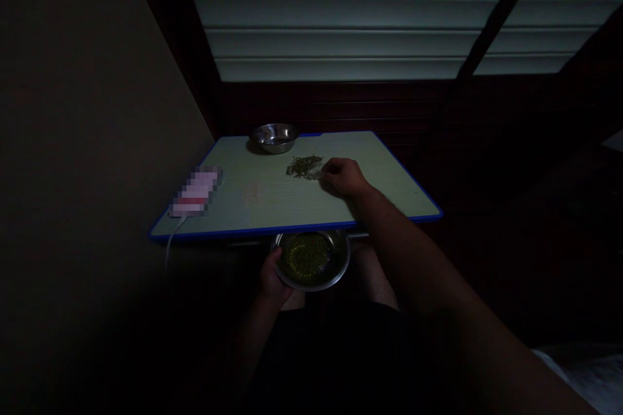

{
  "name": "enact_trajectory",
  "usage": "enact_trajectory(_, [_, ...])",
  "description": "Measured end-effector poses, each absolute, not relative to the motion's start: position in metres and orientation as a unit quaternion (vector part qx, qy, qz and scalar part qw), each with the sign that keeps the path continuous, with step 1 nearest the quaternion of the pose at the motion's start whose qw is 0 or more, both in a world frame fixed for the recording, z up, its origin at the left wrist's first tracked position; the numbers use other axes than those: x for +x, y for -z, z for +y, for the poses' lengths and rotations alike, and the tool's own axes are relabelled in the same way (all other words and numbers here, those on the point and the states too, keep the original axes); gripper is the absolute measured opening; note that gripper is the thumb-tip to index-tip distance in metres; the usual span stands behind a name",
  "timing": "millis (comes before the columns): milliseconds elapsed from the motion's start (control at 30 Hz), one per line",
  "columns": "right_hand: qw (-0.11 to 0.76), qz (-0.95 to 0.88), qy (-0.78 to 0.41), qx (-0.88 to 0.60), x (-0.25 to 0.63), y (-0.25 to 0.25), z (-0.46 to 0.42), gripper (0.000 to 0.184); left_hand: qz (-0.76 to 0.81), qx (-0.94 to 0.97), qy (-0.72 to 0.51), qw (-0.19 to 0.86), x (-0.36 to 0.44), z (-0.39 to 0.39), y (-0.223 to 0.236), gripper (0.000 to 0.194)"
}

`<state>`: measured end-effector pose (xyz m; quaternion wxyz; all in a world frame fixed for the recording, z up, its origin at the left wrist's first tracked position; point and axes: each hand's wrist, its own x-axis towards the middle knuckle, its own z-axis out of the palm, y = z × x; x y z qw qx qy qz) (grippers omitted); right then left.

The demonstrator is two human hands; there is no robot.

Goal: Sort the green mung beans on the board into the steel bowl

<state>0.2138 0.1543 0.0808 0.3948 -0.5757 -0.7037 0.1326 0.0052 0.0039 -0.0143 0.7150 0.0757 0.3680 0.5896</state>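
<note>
My left hand (pixel 275 277) grips the rim of a metal bowl (pixel 343 267) just below the table's near edge. Small green grains (pixel 305 255), which look like mung beans, cover much of its bottom. Over the table, my right hand (pixel 344 175) is closed on a small pale, translucent piece (pixel 316 172), its exact kind too dim to make out. That piece touches the right side of a loose pile of green beans (pixel 300 166) spread on the tabletop. Behind the pile, to the left, stands a second metal bowl (pixel 275 140); its inside looks shiny and dark.
The pale table (pixel 233 214) has a blue edge. A blurred-out phone-like device (pixel 196 191) with a white cable (pixel 168 249) lies at its left. A wall (pixel 97 110) rises on the left, and a slatted panel (pixel 341 13) stands behind. The room is dark.
</note>
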Motion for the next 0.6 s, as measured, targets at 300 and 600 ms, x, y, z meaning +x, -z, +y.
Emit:
enact_trajectory(300, [0.427, -0.636, -0.1, -0.635, 0.214, -0.087, 0.152, 0.018, 0.369, 0.078, -0.591, 0.713, 0.006, 0.004, 0.012, 0.023])
enact_trajectory(600, [0.384, -0.594, -0.092, -0.701, 0.218, -0.095, 0.149, 0.021, 0.383, 0.07, -0.591, 0.706, 0.007, 0.003, 0.007, 0.021])
